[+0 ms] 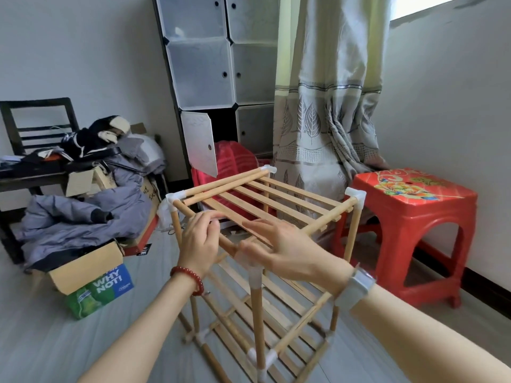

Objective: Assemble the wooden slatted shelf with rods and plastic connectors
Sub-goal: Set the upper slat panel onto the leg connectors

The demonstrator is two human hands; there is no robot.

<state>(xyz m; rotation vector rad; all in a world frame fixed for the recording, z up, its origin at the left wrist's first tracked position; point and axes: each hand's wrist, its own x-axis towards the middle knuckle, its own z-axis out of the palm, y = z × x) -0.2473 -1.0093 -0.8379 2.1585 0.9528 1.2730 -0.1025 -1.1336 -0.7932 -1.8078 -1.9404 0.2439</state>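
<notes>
The wooden shelf frame (276,197) stands on the floor in front of me, with a slatted top tier and a slatted bottom tier (293,346). White plastic connectors join the rods at the corners, such as the far right one (355,195) and the left one (175,199). My left hand (197,239) grips the near left top rod, fingers curled over it. My right hand (284,250) lies flat with straight fingers over the near top corner, hiding the connector there. A vertical rod (257,322) runs down from under that hand.
A red plastic stool (414,217) stands close on the right. A cardboard box (91,272) with grey clothing piled on it is to the left. Behind are a white cube cabinet (215,78), a red cloth and a curtain (326,106).
</notes>
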